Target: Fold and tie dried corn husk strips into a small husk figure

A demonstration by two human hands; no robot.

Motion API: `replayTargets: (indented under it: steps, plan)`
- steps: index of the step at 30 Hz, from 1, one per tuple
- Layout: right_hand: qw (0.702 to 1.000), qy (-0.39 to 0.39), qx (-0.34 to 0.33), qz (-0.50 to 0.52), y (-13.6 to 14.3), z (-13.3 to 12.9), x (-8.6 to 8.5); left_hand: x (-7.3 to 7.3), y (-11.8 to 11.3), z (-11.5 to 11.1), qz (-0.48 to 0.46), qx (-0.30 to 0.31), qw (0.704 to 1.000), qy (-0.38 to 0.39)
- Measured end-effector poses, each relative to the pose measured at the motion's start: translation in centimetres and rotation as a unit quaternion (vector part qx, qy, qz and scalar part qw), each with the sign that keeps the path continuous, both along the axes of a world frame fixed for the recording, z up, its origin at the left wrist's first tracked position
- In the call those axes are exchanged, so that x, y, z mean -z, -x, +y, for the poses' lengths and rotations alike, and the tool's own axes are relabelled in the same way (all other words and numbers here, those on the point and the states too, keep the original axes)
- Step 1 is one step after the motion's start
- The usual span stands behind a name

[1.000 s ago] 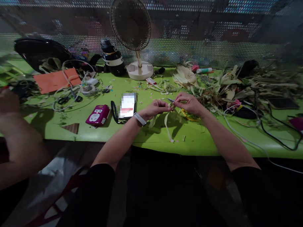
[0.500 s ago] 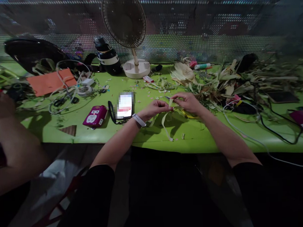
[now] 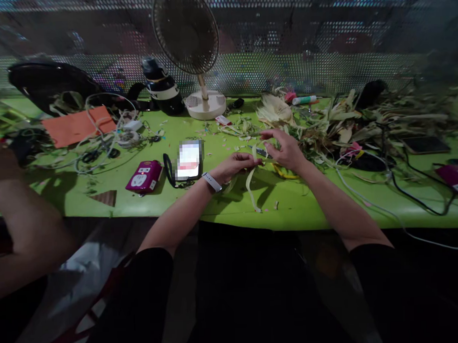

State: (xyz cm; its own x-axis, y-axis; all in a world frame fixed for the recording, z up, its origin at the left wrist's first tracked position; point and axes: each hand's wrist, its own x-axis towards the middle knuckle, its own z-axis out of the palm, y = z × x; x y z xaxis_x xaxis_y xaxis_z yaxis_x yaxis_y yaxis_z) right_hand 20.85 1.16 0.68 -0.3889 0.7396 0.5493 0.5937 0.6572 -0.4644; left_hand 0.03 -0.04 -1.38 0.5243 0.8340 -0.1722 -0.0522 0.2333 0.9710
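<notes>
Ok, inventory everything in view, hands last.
table: 1, green, across middle
fan: 1, pale, back
bottle: 1, black, beside fan
bag-like thing: 1, black, back left
lit phone: 1, white screen, centre
power blocks: 2, magenta, both sides
sheet: 1, orange, back left
cables: several, white, black, both sides
leaf heap: 1, greenish, right
tube: 1, white and green, back right
scraps: many, mixed, scattered
strip: 1, pale, in left hand
tool: 1, grey, at right hand
curved piece: 1, yellow, by right hand
other person's arm: 1, bare, left edge
wristband: 1, white, left wrist
left hand, right hand: 2, bare, centre
</notes>
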Motion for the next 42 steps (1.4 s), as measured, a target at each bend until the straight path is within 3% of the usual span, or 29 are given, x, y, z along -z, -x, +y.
replayTargets:
  steps: [4,9,12,17,22,27,29,32,35,42]
  plan:
    - [0.999,0.036,0.026,0.004,-0.5,0.3,-0.3,-0.3,0.2,0.3,-0.016,-0.042,0.999,0.012]
    - [0.977,0.199,-0.073,-0.038,-0.2,0.5,0.2,-0.4,0.0,0.5,-0.041,-0.080,0.994,0.054]
    - [0.972,0.218,-0.089,0.001,-0.1,0.4,0.0,-0.2,0.1,0.6,-0.041,-0.069,0.996,0.026]
    - [0.985,0.163,-0.058,0.023,0.0,0.4,-0.1,-0.2,0.3,0.6,0.003,-0.008,0.998,-0.066]
    - [0.996,0.086,-0.019,-0.003,0.2,0.9,0.8,-0.1,-0.1,0.5,0.019,-0.011,0.997,-0.078]
    - [0.993,-0.085,0.067,0.042,0.2,0.1,0.1,0.2,-0.3,0.8,-0.037,-0.106,0.994,-0.017]
    - [0.990,-0.099,0.089,0.053,0.6,-0.9,-0.4,0.2,-0.2,0.9,-0.087,-0.145,0.986,0.002]
    - [0.999,0.046,0.001,-0.026,1.8,-2.6,-0.7,0.1,0.0,1.1,-0.140,-0.175,0.975,0.011]
    - [0.975,0.200,-0.033,-0.092,3.5,-3.6,0.2,0.1,-0.1,1.0,-0.154,-0.203,0.967,0.010]
    - [0.927,0.349,-0.015,0.139,5.7,-3.4,3.2,0.5,-1.1,0.6,-0.171,-0.224,0.959,-0.009]
